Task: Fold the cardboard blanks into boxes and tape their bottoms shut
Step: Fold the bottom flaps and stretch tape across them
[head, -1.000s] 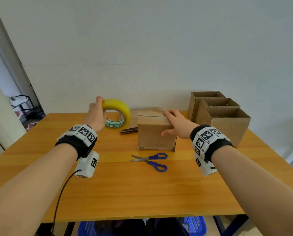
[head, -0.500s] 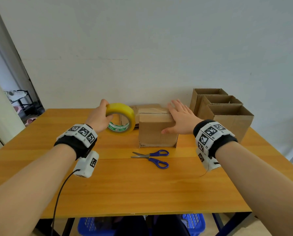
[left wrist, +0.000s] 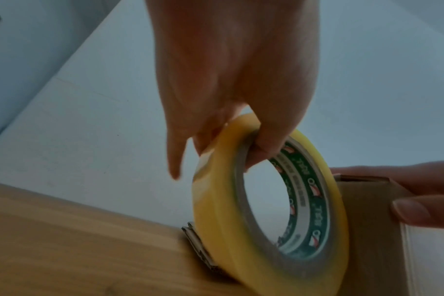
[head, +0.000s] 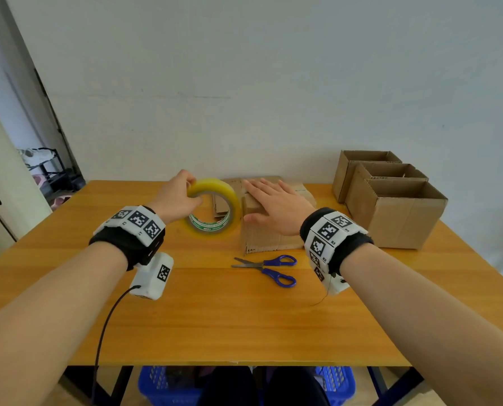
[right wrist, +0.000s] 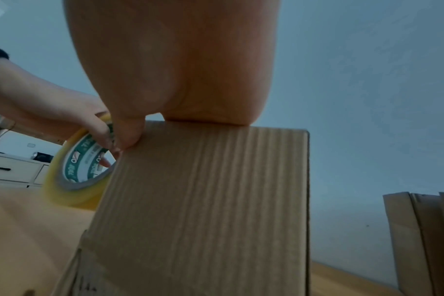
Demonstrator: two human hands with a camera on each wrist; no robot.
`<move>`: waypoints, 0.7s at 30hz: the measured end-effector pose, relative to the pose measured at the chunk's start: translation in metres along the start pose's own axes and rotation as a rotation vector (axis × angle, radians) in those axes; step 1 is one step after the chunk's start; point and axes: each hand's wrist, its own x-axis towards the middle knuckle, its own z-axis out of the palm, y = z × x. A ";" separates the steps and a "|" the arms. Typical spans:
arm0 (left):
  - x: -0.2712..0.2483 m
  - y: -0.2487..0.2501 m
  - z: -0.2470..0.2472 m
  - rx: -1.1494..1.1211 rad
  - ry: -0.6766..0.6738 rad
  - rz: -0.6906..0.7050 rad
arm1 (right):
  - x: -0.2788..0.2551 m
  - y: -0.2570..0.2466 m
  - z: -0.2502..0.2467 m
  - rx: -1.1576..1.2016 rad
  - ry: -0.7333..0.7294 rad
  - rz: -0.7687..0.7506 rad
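A folded cardboard box (head: 269, 235) stands on the wooden table (head: 215, 317), closed flaps up. My right hand (head: 276, 205) lies flat on its top with straight fingers, the thumb (right wrist: 128, 132) against the left edge. My left hand (head: 175, 197) grips a yellow tape roll (head: 215, 208) upright just left of the box, thumb through its core (left wrist: 260, 152). The roll (left wrist: 266, 210) hangs beside the box wall (left wrist: 373, 230). Flat cardboard blanks (head: 223, 205) lie behind the roll, partly hidden.
Blue-handled scissors (head: 269, 269) lie on the table in front of the box. Three open finished boxes (head: 390, 197) stand in a row at the right rear. A white wall runs behind the table. Blue baskets (head: 335, 382) sit under the front edge.
The left hand brought the tape roll rightward, close to the box. The right hand slid farther across the box top and flattened its fingers.
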 end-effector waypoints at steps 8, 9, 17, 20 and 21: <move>-0.015 0.015 -0.014 -0.131 -0.189 0.157 | -0.002 0.001 0.001 0.000 0.013 -0.003; -0.016 0.017 -0.014 -0.148 -0.182 0.153 | -0.002 0.001 0.001 0.001 0.015 -0.013; -0.010 0.019 -0.014 -0.095 -0.204 0.130 | -0.005 0.007 0.002 0.010 0.058 -0.100; -0.005 0.020 -0.013 -0.017 -0.236 0.107 | -0.005 0.007 0.001 0.019 0.043 -0.103; -0.004 0.020 -0.012 0.032 -0.250 0.090 | -0.004 0.007 0.001 0.022 0.038 -0.102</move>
